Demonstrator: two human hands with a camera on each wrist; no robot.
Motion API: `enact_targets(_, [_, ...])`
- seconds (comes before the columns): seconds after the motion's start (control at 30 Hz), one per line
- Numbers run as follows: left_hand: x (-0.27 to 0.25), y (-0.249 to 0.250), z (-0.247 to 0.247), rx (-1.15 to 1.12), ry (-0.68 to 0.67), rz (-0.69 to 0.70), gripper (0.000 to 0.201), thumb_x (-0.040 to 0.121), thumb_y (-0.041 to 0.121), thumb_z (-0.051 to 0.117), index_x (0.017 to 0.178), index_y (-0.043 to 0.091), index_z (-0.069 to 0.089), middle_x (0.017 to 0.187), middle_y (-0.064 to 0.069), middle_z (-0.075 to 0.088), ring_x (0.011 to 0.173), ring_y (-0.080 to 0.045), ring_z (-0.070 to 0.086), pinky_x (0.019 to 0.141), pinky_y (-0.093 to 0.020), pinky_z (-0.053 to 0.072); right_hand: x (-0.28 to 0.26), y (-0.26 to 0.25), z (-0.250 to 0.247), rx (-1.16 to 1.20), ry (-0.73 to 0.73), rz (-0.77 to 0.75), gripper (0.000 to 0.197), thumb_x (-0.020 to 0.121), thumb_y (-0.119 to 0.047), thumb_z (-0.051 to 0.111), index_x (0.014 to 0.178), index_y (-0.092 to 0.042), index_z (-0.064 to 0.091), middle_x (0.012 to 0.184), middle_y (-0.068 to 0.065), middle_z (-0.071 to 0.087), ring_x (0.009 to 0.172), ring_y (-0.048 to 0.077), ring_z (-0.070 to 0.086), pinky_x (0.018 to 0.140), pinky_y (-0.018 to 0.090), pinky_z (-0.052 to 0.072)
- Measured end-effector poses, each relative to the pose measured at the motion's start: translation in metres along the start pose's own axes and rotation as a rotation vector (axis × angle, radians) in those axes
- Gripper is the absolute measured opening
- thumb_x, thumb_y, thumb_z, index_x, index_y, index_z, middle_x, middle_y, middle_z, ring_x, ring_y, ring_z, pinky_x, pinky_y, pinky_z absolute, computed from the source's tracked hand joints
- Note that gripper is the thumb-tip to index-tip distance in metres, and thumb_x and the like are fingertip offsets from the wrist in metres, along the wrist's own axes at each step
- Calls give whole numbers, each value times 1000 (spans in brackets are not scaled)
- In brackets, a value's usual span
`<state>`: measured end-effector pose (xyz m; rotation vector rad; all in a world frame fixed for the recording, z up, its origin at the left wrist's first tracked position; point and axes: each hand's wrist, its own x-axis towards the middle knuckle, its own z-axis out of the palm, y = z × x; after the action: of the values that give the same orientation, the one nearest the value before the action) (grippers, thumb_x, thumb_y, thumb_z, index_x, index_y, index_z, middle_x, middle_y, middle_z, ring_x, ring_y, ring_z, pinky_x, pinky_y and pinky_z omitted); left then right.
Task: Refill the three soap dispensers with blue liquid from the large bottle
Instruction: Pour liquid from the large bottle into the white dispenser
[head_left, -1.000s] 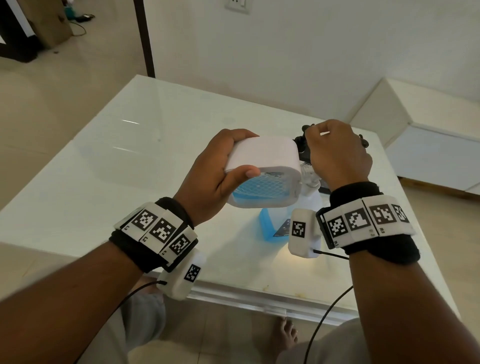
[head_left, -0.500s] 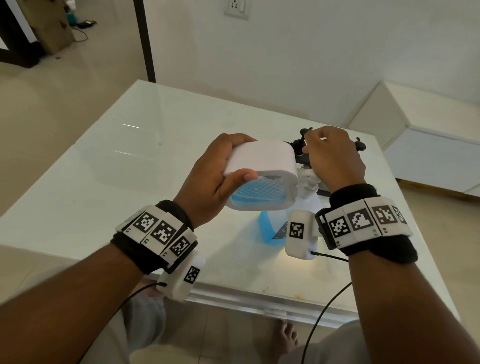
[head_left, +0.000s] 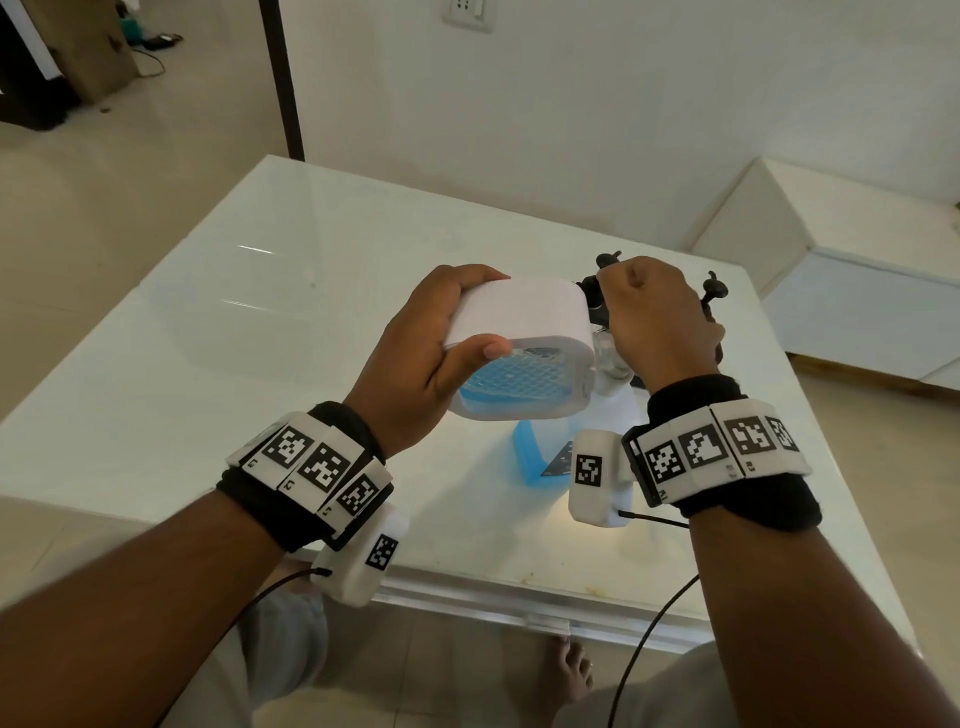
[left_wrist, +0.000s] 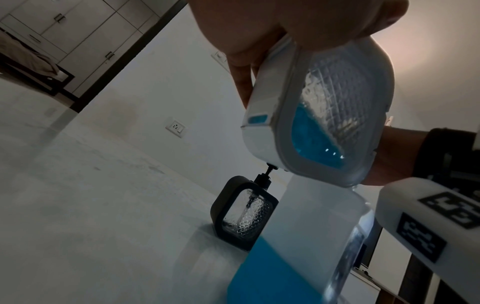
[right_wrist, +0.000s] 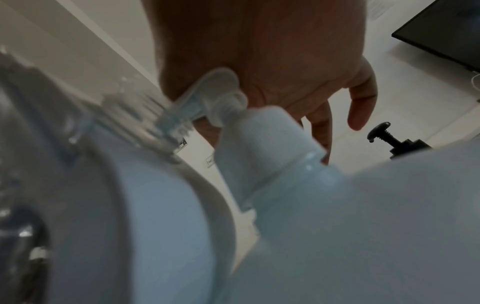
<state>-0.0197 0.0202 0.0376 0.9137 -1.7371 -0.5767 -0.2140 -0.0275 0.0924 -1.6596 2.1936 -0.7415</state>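
White shiny table (head_left: 260, 312) by a white wall (head_left: 571, 104), with a socket (head_left: 467, 13) up high.

Left fingers on the far side and thumb on the near side, wrapped tight round the white dispenser (head_left: 519, 317). Left hand (head_left: 415, 358) holding it up over the table, tipped on its side, top end to the right. Blue soap inside, part way full, seen through the bumpy clear window.

Right fingers curled round the clear pump (right_wrist: 207, 96) at the right end of that dispenser. Right hand (head_left: 660, 317) in a fist just beside the left one.

Big bottle (head_left: 535, 457) standing on the table right under both hands, blue only at the bottom.

Two black dispensers (head_left: 711, 293) farther back behind the right hand, mostly hidden. One of them (left_wrist: 244, 211) upright in the left wrist view, with no blue showing in its window.

Black bands with square tags (head_left: 311, 462) on both wrists.
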Motion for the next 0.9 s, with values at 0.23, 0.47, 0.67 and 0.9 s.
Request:
enact_targets(0.23, [0,0,-2,1,-9,6,66,87,72,33,126,19,41,116,12,48,107,5,49,88,-9,40,3,-4,-6,51,32,-24,18,92,-37,43,87,-26,56,88,-12,61,91,20,53,91,42,26])
enact_targets(0.47, [1,0,-2,-4,-5,7,65,87,72,33,126,20,41,116,18,46,107,6,48,88,-9,40,3,-2,-5,54,33,-38,18,92,-36,42,88,-26,58,95,-11,64,93,20,53,88,41,24])
enact_targets(0.67, [1,1,-1,-5,2,11,68,87,72,33,126,16,43,116,8,49,107,6,48,89,-9,39,1,-2,-3,-66,22,-124,22,95,-36,37,94,-27,57,96,-9,61,94,23,52,91,45,30])
enact_targets(0.9, [1,0,-1,-15,2,11,68,87,72,33,126,17,43,117,17,47,107,7,48,89,-9,38,0,-2,-2,61,-17,-90,24,93,-37,41,97,-26,61,105,-10,67,98,19,56,100,46,36])
